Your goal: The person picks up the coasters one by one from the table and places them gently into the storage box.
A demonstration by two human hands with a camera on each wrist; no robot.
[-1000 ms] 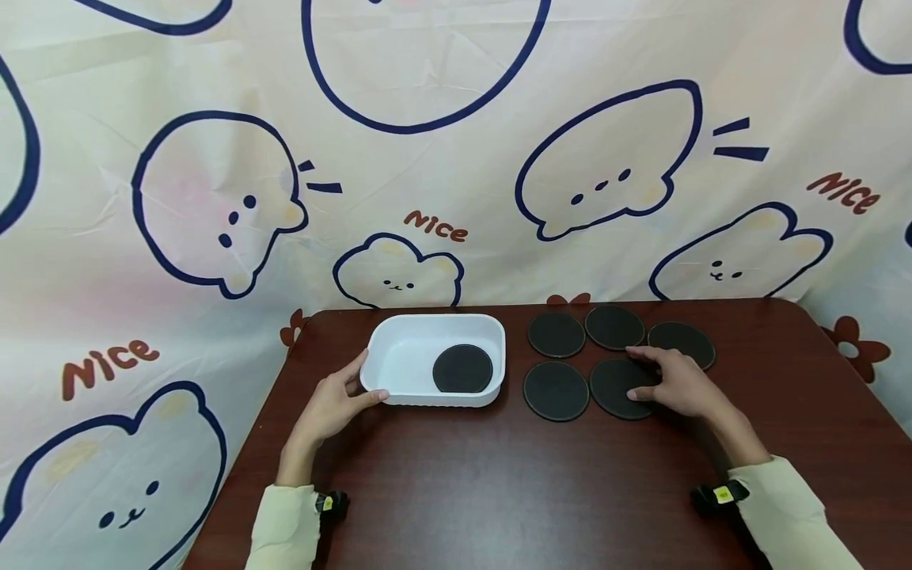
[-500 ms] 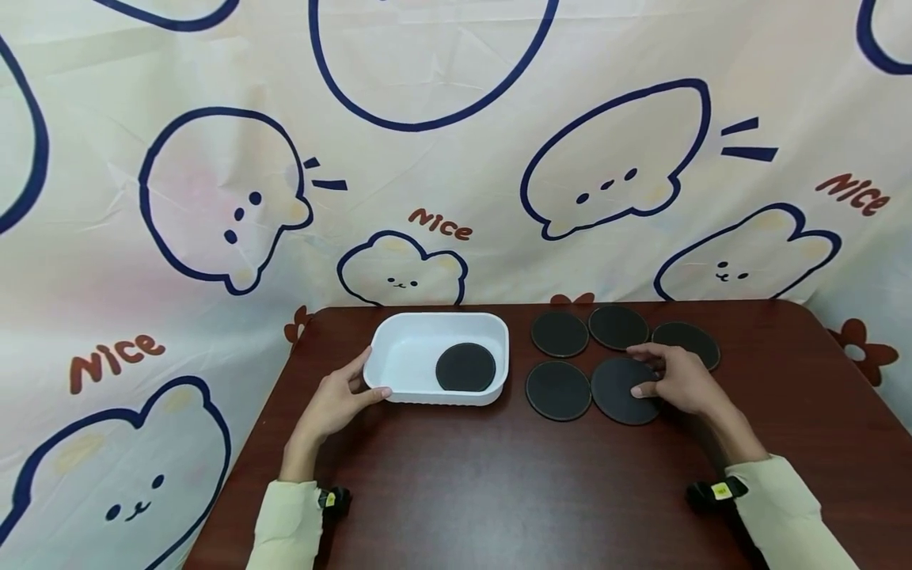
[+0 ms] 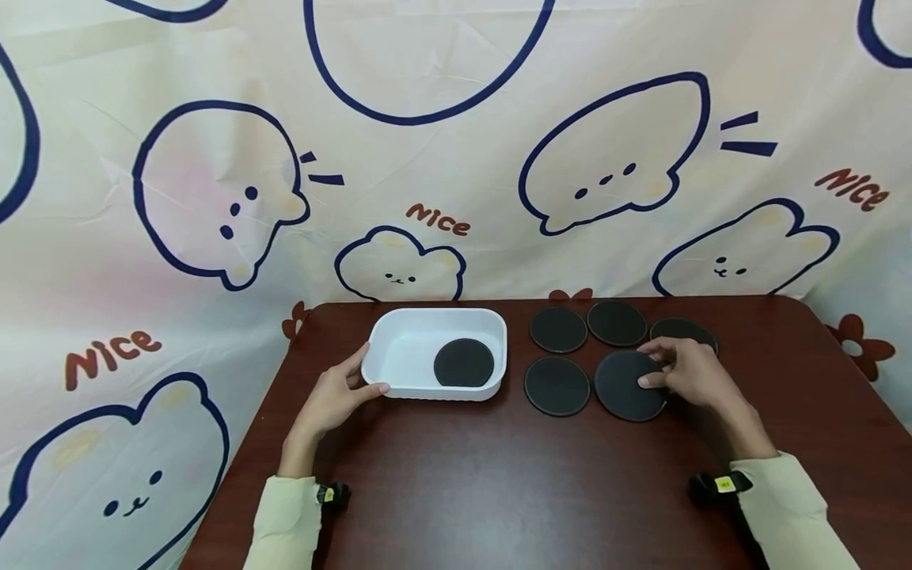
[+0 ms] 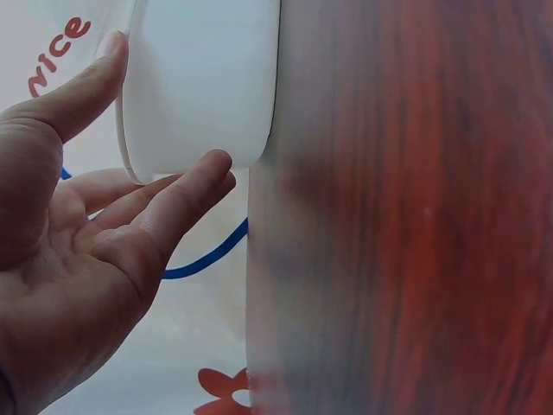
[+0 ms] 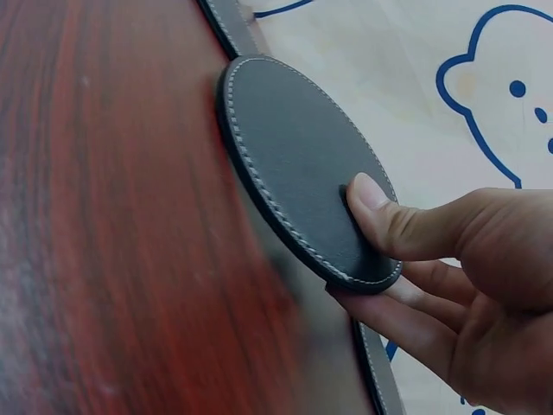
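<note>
A round black coaster [image 5: 298,164] with pale stitching round its edge is pinched by my right hand [image 3: 698,376]. The thumb lies on its top face and the fingers go underneath; its right side is tilted up off the table. At the left, my left hand [image 3: 335,404] holds the corner of a white rectangular tray [image 3: 402,393], thumb at the front rim and fingers along the left end. Inside the tray, toward its right, lies another black coaster [image 3: 464,363].
More coasters lie flat on the dark wooden table [image 3: 499,491]: one front coaster [image 3: 557,386], one back-left coaster [image 3: 558,330], one back-middle coaster [image 3: 617,323] and one back-right coaster [image 3: 685,328], partly behind the right hand. A printed cloth [image 3: 442,174] hangs behind the table.
My right hand has closed its thumb and fingers on the front-right coaster and raised its right side, moving it slightly right. The left hand stays at the tray.
</note>
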